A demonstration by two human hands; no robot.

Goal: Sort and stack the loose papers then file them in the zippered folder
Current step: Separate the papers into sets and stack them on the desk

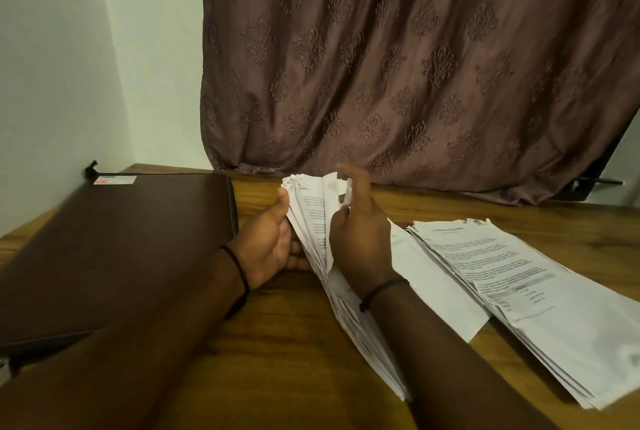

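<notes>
My left hand (273, 242) grips a thick, fanned bundle of printed papers (311, 218) from the left, holding it on edge above the wooden table (277, 343). From the right, my right hand (360, 232) pinches the bundle's upper sheets near their top edge, its fingers blurred. A second stack of printed papers (512, 284) lies flat on the table to the right, with one loose white sheet (440, 287) under its left side. The dark brown zippered folder (114, 256) lies closed on the table at the left.
A brown patterned curtain (415, 66) hangs behind the table's far edge. A white wall (69, 66) meets the table at the left. A small label (115, 180) sits on the folder's far corner.
</notes>
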